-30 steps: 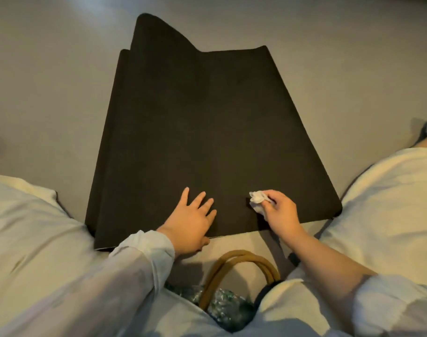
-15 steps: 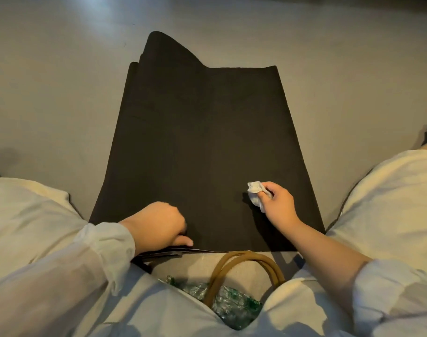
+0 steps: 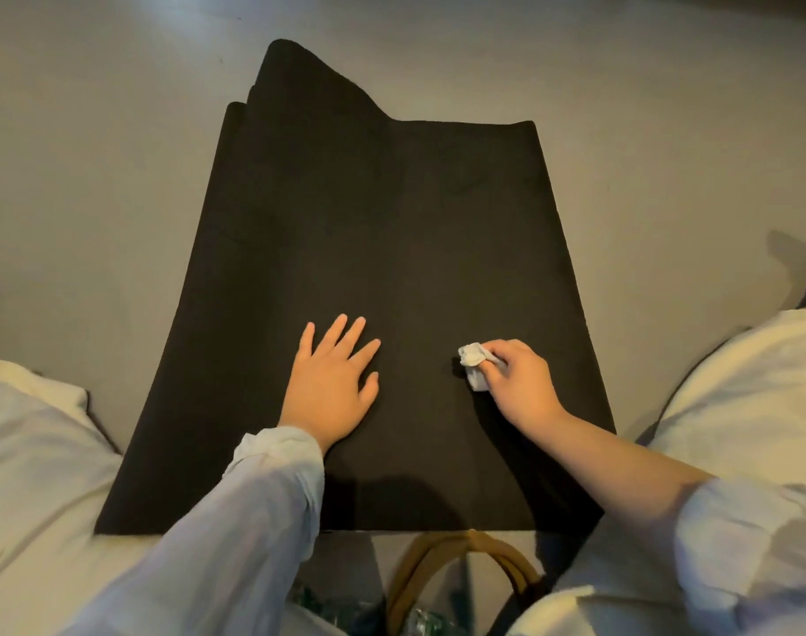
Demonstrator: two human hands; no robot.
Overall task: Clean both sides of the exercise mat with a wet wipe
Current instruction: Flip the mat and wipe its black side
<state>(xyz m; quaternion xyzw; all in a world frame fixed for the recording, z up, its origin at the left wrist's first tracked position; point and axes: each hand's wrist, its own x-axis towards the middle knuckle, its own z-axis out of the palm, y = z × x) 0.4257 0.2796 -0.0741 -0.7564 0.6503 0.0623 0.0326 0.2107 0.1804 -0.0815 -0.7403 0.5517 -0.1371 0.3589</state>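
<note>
A black exercise mat (image 3: 392, 268) lies on the grey floor (image 3: 93, 199), its far end apparently folded over in layers. The left hand (image 3: 332, 387) rests flat on the mat, fingers spread. To its right, the right hand (image 3: 518, 383) has its grip pinching a crumpled white wet wipe (image 3: 473, 362) against the mat's surface
</note>
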